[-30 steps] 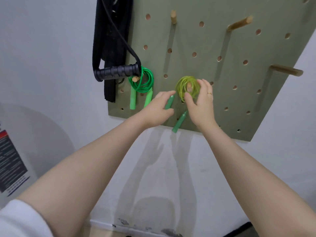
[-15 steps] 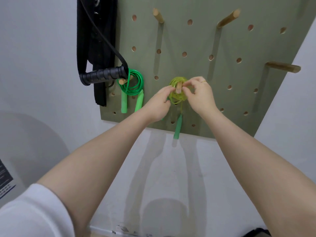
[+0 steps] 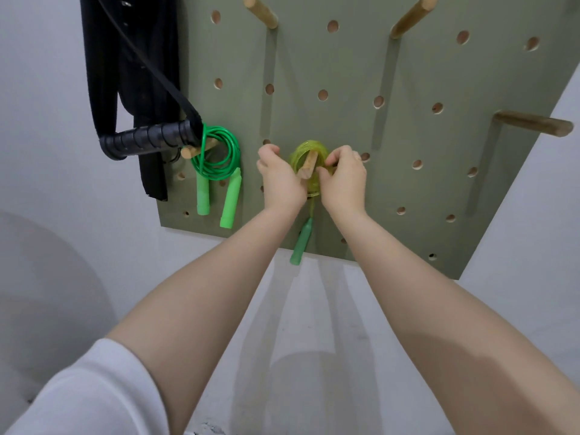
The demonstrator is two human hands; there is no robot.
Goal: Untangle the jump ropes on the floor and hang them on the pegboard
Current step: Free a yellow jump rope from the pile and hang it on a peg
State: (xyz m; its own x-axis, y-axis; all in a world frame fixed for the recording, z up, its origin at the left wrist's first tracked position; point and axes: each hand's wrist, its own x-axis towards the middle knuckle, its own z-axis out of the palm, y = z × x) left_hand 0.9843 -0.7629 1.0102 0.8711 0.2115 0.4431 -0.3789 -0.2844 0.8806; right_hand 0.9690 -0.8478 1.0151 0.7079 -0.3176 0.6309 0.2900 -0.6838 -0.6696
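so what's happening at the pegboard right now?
A person is hanging a yellow-green jump rope on the pegboard. Its coil is looped over a wooden peg, with the left hand and right hand holding it on either side. One green handle dangles below. A green jump rope already hangs on the peg to the left.

Both arms bare, raised forward and up, forearms converging toward centre. White sleeve on left upper arm. Left hand point(image 3: 280, 180) back toward camera, fingers curled, gripping left side of rope coil point(image 3: 309, 152). Right hand point(image 3: 342, 178) close beside it, fingers curled, thumb and fingers pinching coil's right side. Ring on one right finger. Hands near each other, not touching, narrow gap between. Wrists roughly level, slightly bent back.
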